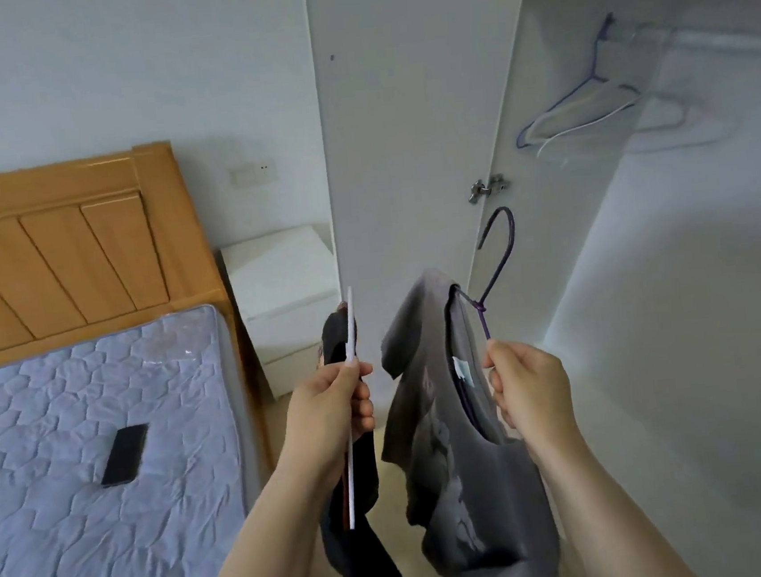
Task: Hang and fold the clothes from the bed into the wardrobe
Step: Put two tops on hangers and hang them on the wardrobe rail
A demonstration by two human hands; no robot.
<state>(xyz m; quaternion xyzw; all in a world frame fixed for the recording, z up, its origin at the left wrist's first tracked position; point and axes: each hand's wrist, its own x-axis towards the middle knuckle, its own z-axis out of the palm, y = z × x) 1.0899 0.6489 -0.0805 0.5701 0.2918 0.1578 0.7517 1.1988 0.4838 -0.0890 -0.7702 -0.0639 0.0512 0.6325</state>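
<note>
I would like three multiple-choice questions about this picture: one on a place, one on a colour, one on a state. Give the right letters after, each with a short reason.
1. Where does the flat black rectangular object lie?
A. on the white nightstand
B. on the quilted lilac mattress
C. on the wardrobe shelf

2. What colour is the wire hanger that carries the grey T-shirt?
A. purple
B. orange
C. green

3. What is the state of the wardrobe door?
A. closed
B. taken off
C. open

Answers:
1 B, it rests flat on the mattress beside the wooden headboard.
2 A, its hook and neck above the right hand are purple.
3 C, the rail with the empty hangers inside shows past the door. The left hand holds a white hanger with a dark garment.
</note>
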